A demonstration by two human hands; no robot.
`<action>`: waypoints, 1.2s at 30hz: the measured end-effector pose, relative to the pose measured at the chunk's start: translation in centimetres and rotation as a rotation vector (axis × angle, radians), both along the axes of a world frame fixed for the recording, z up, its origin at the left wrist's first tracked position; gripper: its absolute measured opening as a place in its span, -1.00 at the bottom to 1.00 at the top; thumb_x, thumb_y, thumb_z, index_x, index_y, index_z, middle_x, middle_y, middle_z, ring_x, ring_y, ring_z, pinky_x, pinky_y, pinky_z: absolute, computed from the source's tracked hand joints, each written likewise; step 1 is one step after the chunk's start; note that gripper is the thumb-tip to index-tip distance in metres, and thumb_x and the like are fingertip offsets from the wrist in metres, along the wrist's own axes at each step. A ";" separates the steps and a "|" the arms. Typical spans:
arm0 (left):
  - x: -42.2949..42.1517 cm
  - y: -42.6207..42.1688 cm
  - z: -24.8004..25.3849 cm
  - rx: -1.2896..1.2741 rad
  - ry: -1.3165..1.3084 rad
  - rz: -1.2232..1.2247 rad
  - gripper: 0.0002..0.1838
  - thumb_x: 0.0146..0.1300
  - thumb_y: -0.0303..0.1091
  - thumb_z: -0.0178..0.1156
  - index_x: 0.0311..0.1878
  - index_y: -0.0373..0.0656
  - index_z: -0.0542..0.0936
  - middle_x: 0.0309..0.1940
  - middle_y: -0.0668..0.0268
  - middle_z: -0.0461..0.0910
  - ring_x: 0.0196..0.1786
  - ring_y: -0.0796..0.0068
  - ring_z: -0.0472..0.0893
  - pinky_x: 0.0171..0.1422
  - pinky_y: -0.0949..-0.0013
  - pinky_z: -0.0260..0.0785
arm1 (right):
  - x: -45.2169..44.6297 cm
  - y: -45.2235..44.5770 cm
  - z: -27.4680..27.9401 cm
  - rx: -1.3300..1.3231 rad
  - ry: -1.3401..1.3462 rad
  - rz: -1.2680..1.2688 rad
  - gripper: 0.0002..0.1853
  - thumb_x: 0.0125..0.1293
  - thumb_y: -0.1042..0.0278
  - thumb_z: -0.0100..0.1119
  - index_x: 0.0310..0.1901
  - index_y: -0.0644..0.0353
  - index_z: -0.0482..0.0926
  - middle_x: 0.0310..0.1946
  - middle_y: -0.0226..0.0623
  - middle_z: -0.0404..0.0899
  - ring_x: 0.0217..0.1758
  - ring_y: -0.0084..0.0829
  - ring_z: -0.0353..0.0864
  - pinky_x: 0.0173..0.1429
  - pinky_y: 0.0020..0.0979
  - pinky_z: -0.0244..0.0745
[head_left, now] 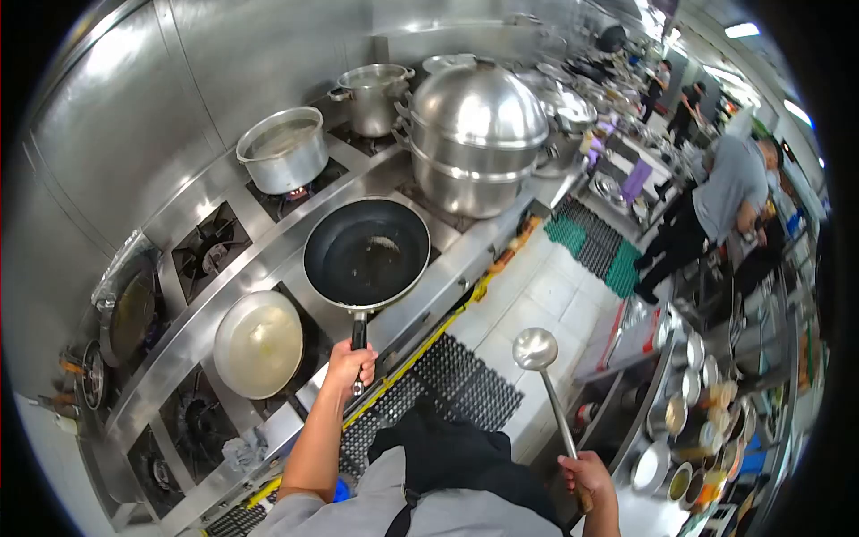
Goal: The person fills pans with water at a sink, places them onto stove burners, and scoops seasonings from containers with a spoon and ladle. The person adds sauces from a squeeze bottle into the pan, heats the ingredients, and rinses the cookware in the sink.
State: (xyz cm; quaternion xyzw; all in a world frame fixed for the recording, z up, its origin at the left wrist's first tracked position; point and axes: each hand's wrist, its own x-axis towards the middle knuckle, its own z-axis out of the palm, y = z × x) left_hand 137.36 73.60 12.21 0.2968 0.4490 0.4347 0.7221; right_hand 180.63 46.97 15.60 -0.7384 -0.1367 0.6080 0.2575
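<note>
Frying pan (362, 268) in left hand (351, 365), grasped with closed fingers by black handle (359, 331), with wide dark inside turned up, above front part of steel stove (199, 331) (resting on it or lifted a little, cannot tell from this view). Within the pan, small pale patch (385, 242), too unclear to name. In right hand (588, 481), ladle (535, 349), held tightly near lower end of its long shaft, with round bowl over tiled floor (546, 291), well apart from the pan. Just beside the pan, shallow round vessel (259, 345) with cloudy pale liquid. Farther back on the stove, metal pot (284, 159) over small flame (300, 191); near it, large domed vessel (479, 116). Across the floor, many containers (651, 465), crowded together; beyond, bent person (729, 188) in grey shirt.
</note>
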 end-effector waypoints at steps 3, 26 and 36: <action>2.4 3.0 -1.6 -0.024 -0.027 0.076 -0.84 0.12 -0.59 0.19 -0.41 -0.19 0.38 -0.73 0.38 0.33 -0.77 0.57 0.32 -0.71 0.42 0.16 | 3.0 5.8 0.6 0.003 0.017 0.047 -0.69 0.27 0.29 0.28 -0.54 0.20 0.42 -0.72 -0.36 0.40 -0.73 -0.47 0.39 -0.65 -0.37 0.28; 17.4 11.1 -8.2 -0.128 -0.206 0.507 -0.37 0.40 0.19 -0.03 0.22 -0.20 0.33 -0.10 0.12 0.60 -0.31 0.21 0.67 -0.32 0.20 0.51 | 22.0 41.4 -1.5 -0.199 -0.119 1.047 -0.70 0.23 0.27 0.33 -0.53 0.18 0.44 -0.73 -0.40 0.39 -0.71 -0.51 0.40 -0.61 -0.41 0.32; 18.0 -21.7 -21.1 -0.825 0.950 0.438 -0.56 0.19 -0.07 0.21 -0.45 -0.38 0.62 -0.44 -0.02 0.66 -0.42 0.20 0.70 -0.31 0.15 0.54 | 10.6 43.3 -5.5 -0.249 -0.041 1.773 -0.79 0.27 0.34 0.21 -0.45 0.24 0.48 -0.66 -0.40 0.43 -0.66 -0.52 0.44 -0.56 -0.44 0.41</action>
